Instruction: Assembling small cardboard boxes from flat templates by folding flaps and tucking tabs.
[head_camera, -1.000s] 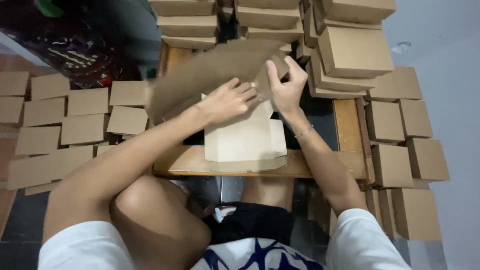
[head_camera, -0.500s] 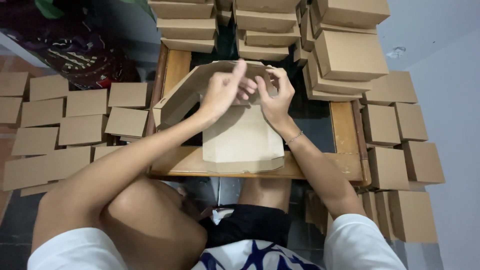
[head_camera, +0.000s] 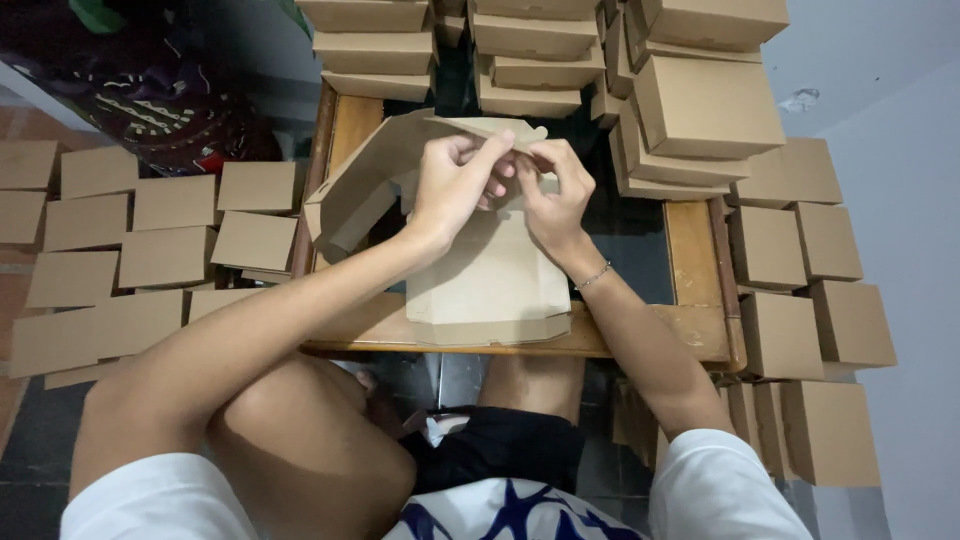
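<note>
A flat brown cardboard box blank (head_camera: 490, 285) lies half folded on a small wooden table (head_camera: 690, 335) in front of me. Its far panel is lifted and bent over into a tent shape, with a side flap (head_camera: 355, 195) hanging down at the left. My left hand (head_camera: 455, 185) pinches the top fold edge from the left. My right hand (head_camera: 555, 195) pinches the same edge from the right, fingertips almost touching the left hand's. A thin bracelet sits on my right wrist.
Stacks of finished brown boxes (head_camera: 705, 105) stand at the table's far edge and right side. More closed boxes (head_camera: 810, 300) line the floor at the right. Flat folded pieces (head_camera: 170, 240) lie in rows on the floor at the left. My knees are under the table.
The far panel has been folded down over the box from a raised, open position. Both hands moved together onto its top edge and now pinch it.
</note>
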